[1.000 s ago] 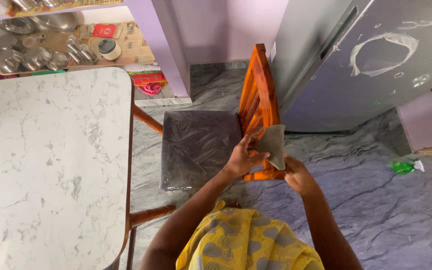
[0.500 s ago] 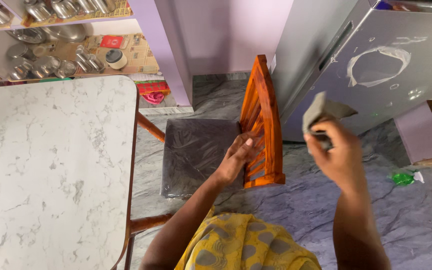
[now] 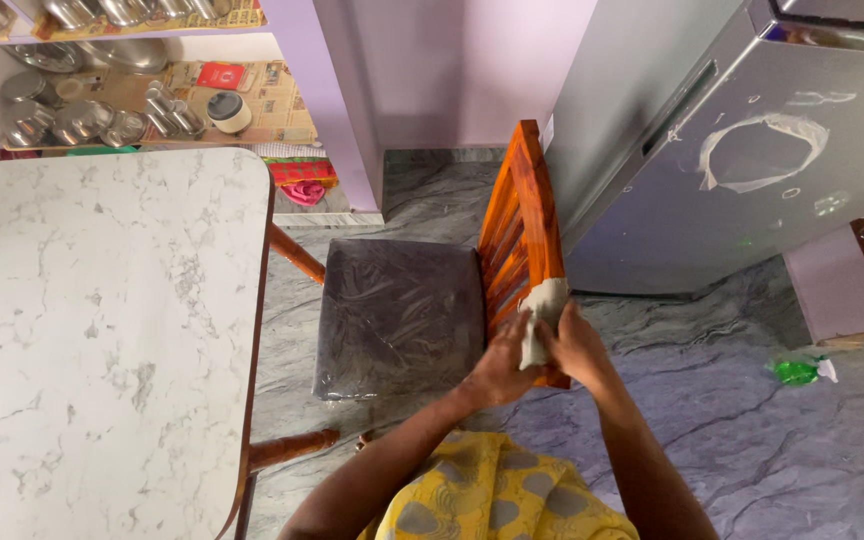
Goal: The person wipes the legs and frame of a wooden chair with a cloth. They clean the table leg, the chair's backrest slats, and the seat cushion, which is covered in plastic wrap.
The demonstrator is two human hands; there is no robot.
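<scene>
Cloth (image 3: 540,318) sits bunched up at the near end of the orange chair back (image 3: 524,215) — I see both hands on it. My right hand (image 3: 574,345) has its fingers closed around the grey cloth. My left hand (image 3: 503,365) presses beside it, fingers bent against the wood. The chair's dark seat (image 3: 397,312) is near the marble desk (image 3: 102,320) edge — not touching.

Centre frame: both hands, left hand (image 3: 500,365) and right hand (image 3: 574,345), press grey cloth (image 3: 540,312) against orange chair back (image 3: 520,215).
</scene>
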